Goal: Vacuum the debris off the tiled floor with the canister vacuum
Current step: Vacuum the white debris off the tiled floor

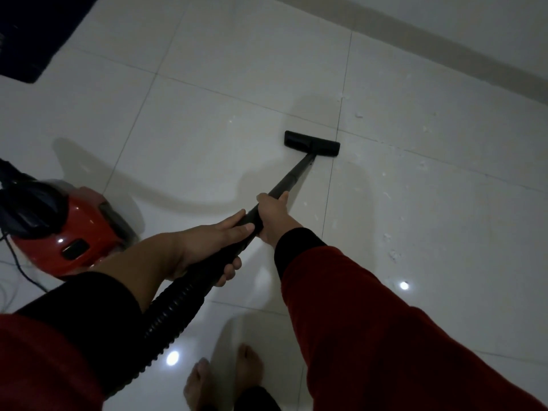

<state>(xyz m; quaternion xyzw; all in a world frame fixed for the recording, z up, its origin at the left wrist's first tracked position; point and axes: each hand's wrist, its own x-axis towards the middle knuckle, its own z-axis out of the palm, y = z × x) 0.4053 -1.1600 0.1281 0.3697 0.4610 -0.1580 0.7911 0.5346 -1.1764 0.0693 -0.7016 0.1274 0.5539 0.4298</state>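
- A person stands barefoot on a glossy white tiled floor [225,120], both hands on the long black plastic wand [292,176] of a vacuum.
- The left hand [213,247] is wrapped closed around the wand's lower end, just above where the ribbed black hose [169,315] joins it; from there it likely carries the weight and drives the push.
- The right hand [274,216] is closed around the wand further up, towards the middle of the frame, thumb lying along the tube. This forward grip probably steers the head and keeps it pressed flat.
- The flat black rectangular floor nozzle [312,143] sits on the tile in the upper middle of the frame, its right end close to a grout line.
- The task's target, the small white crumbs of debris [393,253], lies scattered over the right half of the frame, from near the nozzle's upper right down to the right of the sleeve. None appears under the nozzle, so most of the cleaning looks undone.
- The shiny red canister vacuum body [74,229] rests on the floor at the left edge, close beside the person, so the hose has slack to reach.
- A thin dark power cord [17,259] trails off lower left; it could snag if the canister is dragged.
- A dark blue mat [35,34] fills the upper left corner, well apart from the work.
- The next stroke would sensibly swing right, across the grout line into the crumbs.
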